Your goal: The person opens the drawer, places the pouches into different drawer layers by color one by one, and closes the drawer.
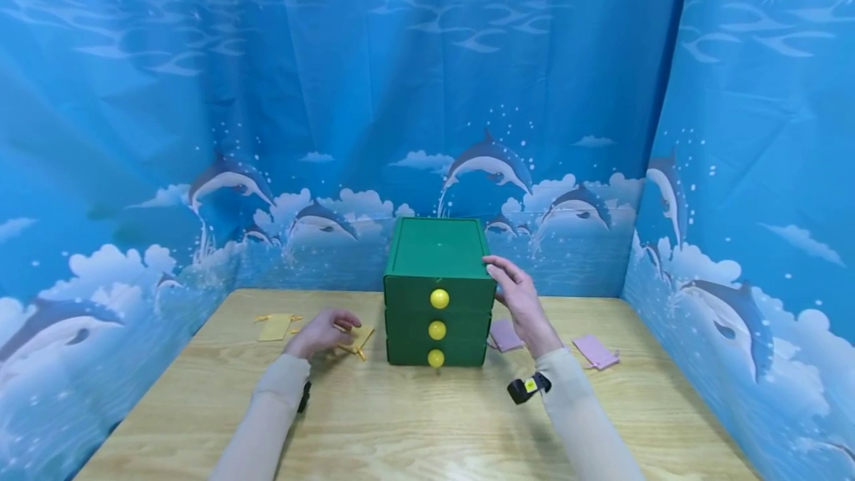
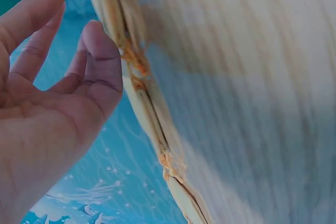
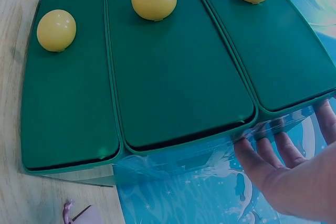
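The cabinet stands between the two hands, well apart from the left hand and touched by the right hand. The right hand is not clenched: its fingers lie fairly straight against the cabinet's see-through side, at the edge nearest that hand. The left hand is released, its fingers loosely bent around nothing. The inner yellow pouch lies just beside its fingertips, on the side toward the cabinet; whether they touch it I cannot tell. The outer yellow pouch lies near the left hand, on its other side.

The inner pink pouch lies between the cabinet and the right wrist, partly hidden by the right hand; the outer pink pouch is just beyond that wrist. All four pouches lie on the counter, and their contents cannot be told. The cabinet's three drawers, stacked between the hands, are pushed in, a yellow knob on each; their insides are hidden.
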`<state>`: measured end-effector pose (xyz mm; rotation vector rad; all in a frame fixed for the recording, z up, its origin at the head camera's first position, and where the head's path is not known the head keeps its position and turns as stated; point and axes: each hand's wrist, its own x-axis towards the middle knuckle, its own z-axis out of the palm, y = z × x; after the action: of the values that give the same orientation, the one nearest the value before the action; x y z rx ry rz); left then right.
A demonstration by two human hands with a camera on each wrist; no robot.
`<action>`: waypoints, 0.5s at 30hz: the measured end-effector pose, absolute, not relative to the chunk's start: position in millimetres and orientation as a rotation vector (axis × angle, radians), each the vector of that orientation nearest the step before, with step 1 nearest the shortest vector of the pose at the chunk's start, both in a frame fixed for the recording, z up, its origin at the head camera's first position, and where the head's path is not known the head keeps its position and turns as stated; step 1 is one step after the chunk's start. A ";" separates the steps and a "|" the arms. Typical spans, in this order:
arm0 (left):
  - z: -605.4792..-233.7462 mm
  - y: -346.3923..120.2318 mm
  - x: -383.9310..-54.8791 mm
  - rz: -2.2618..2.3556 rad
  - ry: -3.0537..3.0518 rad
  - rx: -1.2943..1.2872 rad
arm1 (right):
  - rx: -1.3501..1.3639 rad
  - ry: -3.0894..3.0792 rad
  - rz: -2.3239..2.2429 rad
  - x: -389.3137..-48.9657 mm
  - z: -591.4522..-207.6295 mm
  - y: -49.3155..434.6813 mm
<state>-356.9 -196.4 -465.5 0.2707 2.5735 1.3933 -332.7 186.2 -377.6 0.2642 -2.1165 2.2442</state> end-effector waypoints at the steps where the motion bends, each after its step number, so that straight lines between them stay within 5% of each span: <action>1: -465.8 -196.0 -357.1 1.383 2.568 0.256 | 0.264 -2.116 2.244 -332.8 -377.6 186.1; 15: -473.3 -193.2 -361.3 1.384 2.609 0.212 | 0.269 -2.120 2.240 -332.1 -377.6 185.6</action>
<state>-361.3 -193.2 -473.3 0.2118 2.6091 1.3840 -332.1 185.6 -377.6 0.2694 -2.1200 2.2398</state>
